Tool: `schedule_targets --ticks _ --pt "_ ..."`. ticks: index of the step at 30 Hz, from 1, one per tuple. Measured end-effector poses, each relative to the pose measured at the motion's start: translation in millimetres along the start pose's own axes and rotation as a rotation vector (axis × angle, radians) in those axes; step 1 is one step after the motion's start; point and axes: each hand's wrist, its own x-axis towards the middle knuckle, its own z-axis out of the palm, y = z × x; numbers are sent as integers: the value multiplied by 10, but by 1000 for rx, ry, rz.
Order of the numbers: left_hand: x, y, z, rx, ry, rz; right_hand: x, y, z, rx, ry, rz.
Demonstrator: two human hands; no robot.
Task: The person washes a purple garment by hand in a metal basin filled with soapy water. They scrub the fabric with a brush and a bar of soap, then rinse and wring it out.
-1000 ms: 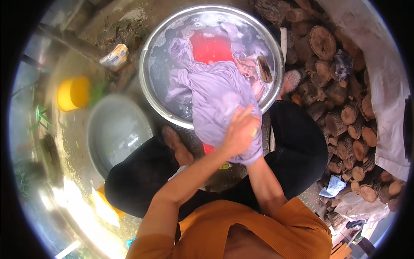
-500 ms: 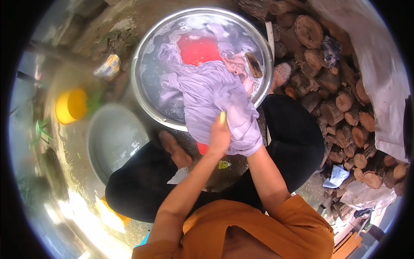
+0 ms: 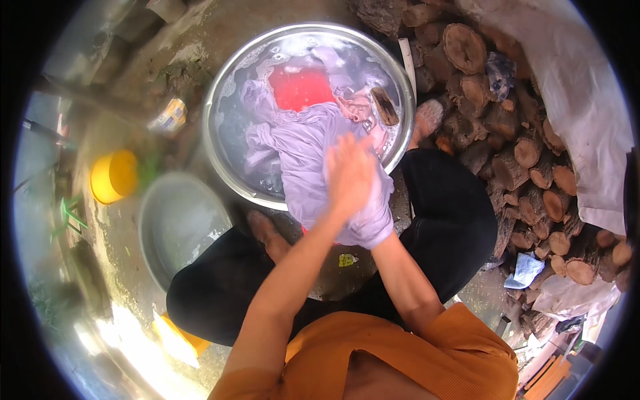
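A lavender cloth (image 3: pixel 303 157) lies wet and bunched over the near rim of a wide metal basin (image 3: pixel 212 143) of soapy water. My left hand (image 3: pixel 350 175) is on top of the cloth, its fingers pointing away from me and smeared by motion; whatever it may hold is hidden. The right hand is covered by the cloth's near end, only my right wrist (image 3: pixel 385 245) coming out, so its fingers do not show. A flat red thing (image 3: pixel 300 88) shows in the basin beyond the cloth. Beside it are a pink cloth (image 3: pixel 357 107) and a worn wooden piece, perhaps a brush (image 3: pixel 385 107).
A grey tub (image 3: pixel 180 227) stands left of my bent knee, with a yellow container (image 3: pixel 115 176) beyond it. Stacked cut logs (image 3: pixel 527 157) line the right side under a pale sheet (image 3: pixel 593 133). A crumpled packet (image 3: pixel 170 117) lies left of the basin.
My left hand has moved farther up over the cloth and turned, with its fingers now stretched away. The small yellow thing seen at its thumb is out of sight. The view has shifted slightly.
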Motion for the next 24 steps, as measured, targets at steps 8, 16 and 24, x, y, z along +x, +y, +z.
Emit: schedule_targets --ticks 8,16,24 --pt "-217 -209 166 -124 55 169 -61 91 -410 -278 162 104" --pt "51 -471 -286 -354 -123 -89 -78 -20 -170 -509 161 356" --pt "-25 -639 -402 172 -616 3 -52 246 -715 -862 217 241"
